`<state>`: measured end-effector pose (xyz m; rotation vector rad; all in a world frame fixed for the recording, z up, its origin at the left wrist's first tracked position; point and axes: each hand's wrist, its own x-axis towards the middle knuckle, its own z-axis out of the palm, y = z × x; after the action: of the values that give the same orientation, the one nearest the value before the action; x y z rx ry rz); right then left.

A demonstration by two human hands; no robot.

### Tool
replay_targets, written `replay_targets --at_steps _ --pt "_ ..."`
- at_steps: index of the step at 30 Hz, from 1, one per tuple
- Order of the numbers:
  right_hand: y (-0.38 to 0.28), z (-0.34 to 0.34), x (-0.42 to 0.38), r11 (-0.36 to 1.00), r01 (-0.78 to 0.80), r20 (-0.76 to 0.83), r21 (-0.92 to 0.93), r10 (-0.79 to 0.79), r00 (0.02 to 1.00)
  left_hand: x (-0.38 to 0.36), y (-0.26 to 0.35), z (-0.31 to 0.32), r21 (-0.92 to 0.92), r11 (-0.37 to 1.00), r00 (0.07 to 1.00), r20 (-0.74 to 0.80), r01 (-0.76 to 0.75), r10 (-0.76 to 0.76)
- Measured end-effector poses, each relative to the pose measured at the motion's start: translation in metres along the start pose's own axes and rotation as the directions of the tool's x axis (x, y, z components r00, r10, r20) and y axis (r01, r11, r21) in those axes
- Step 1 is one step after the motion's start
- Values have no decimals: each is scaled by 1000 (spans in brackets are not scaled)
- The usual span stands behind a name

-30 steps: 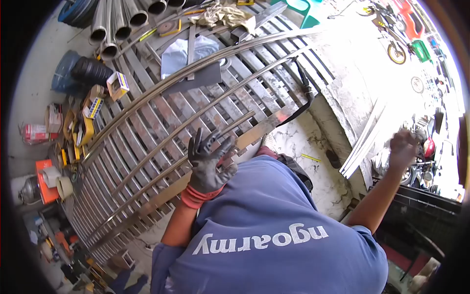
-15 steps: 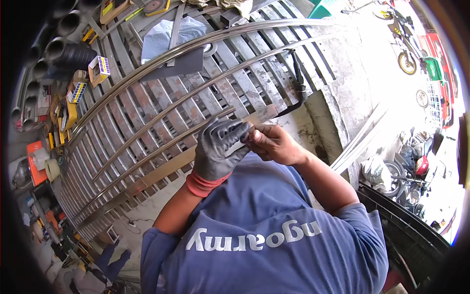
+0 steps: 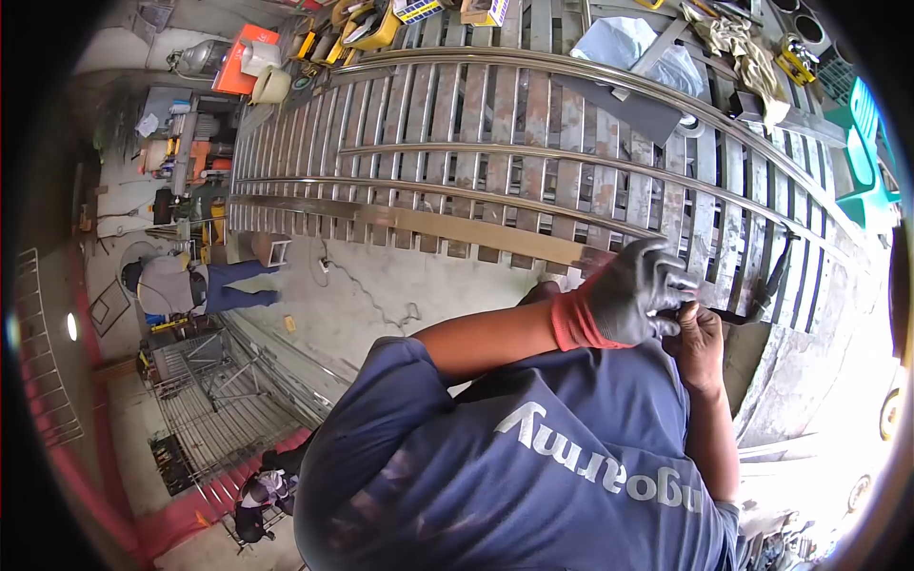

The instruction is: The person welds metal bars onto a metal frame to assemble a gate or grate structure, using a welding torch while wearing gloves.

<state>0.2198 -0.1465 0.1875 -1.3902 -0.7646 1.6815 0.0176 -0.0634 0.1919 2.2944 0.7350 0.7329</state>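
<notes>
My left hand [image 3: 640, 293], in a dark grey glove with a red cuff, has its fingers curled near the slatted metal bench's front edge. My bare right hand [image 3: 700, 347] meets it there, thumb and fingers pressed together. Whatever lies between the fingertips is too small and hidden to name. Long curved metal tubes [image 3: 495, 149] cross the slatted bench [image 3: 476, 105] beyond my hands. A flat metal strip [image 3: 486, 234] lies along the near edge, its right end close to my gloved hand. A black cable [image 3: 771, 285] hangs just right of my hands.
A clear plastic bag [image 3: 614, 43] and a dark sheet [image 3: 628, 109] lie on the bench, with a cloth [image 3: 747, 57] and green chair [image 3: 862, 143] farther right. At left, another person [image 3: 181, 285] is near a fan; a wire rack [image 3: 214, 400] stands below.
The view has swung left, so the bench and hands appear farther right, and the person and rack at left now show more fully. My hands remain together, with the gloved fingers still curled.
</notes>
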Motion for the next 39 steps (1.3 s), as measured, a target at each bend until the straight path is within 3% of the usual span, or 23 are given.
replay_targets --at_steps 2,3,5,7,11,13,19,23,27,28,29,31,34,39 --pt "1 -2 1 999 11 51 37 -13 999 -8 -5 8 -90 996 997 -72 7 -13" --pt "6 -7 3 997 -12 72 76 7 997 -7 -2 -1 10 998 996 -59 -65 65" --pt "-4 -4 -2 998 -61 63 -29 63 996 -9 9 -9 95 995 983 -182 7 10" --pt "-26 6 -6 978 -37 66 -205 52 996 0 3 -17 -89 990 978 -187 -113 95" --pt "-27 -10 -11 931 50 242 -361 41 969 -3 1 -23 -9 997 997 5 -75 75" --pt "-20 -2 -13 908 183 167 -377 -128 978 -2 7 -27 96 987 992 -15 -126 128" --pt "-10 -4 -14 978 34 173 -207 2 985 3 12 -28 86 974 975 95 -208 200" --pt "16 -5 -6 987 133 184 -88 -115 976 7 15 -29 126 965 970 102 -232 220" --pt "3 -16 -17 921 167 124 -351 -131 984 13 -4 -30 -81 991 979 164 -109 121" --pt "-5 -19 -22 941 41 46 -335 -27 999 14 -13 -28 -131 989 978 184 -72 96" --pt "-3 -28 -21 931 13 2 -366 -13 1000 15 -27 -20 -41 999 992 124 -14 19" --pt "25 -49 -11 965 26 -102 -261 -55 993 18 -51 2 330 896 891 242 295 -383" --pt "41 -73 6 885 48 -211 -462 -163 964 24 -118 55 484 874 978 194 -30 -74" --pt "43 -77 3 884 14 -236 -468 -140 962 21 -157 108 453 891 989 135 -6 -62"
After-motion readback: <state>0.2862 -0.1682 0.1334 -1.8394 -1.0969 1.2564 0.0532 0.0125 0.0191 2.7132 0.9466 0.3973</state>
